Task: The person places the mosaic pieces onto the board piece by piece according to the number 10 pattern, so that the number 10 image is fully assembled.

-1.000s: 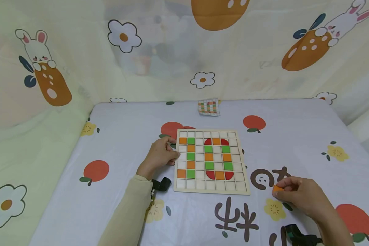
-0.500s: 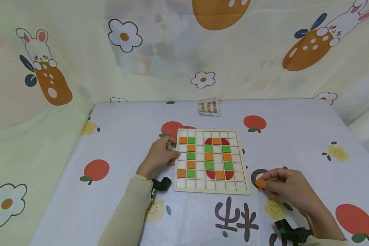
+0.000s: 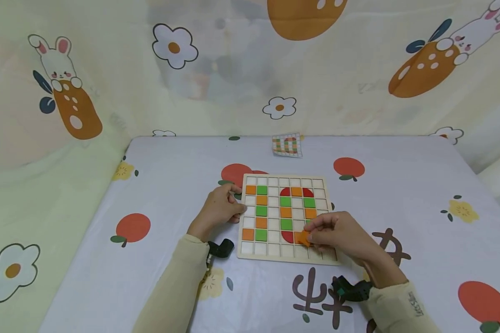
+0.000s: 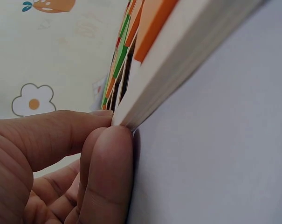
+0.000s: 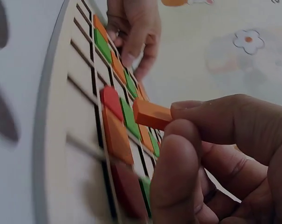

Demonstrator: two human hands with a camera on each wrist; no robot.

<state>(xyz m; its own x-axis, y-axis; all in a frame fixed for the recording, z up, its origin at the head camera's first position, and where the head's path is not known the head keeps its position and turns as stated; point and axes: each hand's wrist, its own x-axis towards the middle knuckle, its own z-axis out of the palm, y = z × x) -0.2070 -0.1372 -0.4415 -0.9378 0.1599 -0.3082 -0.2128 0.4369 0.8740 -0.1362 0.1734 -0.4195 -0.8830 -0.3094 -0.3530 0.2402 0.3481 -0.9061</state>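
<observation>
A pale wooden grid board (image 3: 291,252) lies on the table, with orange, green and red tiles set in some of its squares. My left hand (image 3: 216,209) is at the board's left side, its index fingertip and thumb touching the edge (image 4: 145,88). Over the board's lower right part, my right hand (image 3: 343,233) pinches an orange tile (image 5: 151,113) between thumb and index finger. The tile is tilted and held above the laid tiles, close to the bottom orange tile (image 5: 115,135). The hand covers part of the board's right columns in the head view.
Behind the board, a small card (image 3: 287,145) printed with a coloured grid pattern lies near the table's back edge. A light cloth (image 3: 183,185) with fruit and flower prints covers the table. Black wrist cameras (image 3: 221,249) sit on both arms. A patterned curtain (image 3: 229,83) hangs behind.
My right hand has carried the orange tile leftward from the cloth beside the board to over its lower right part. The left hand has stayed at the board's left edge.
</observation>
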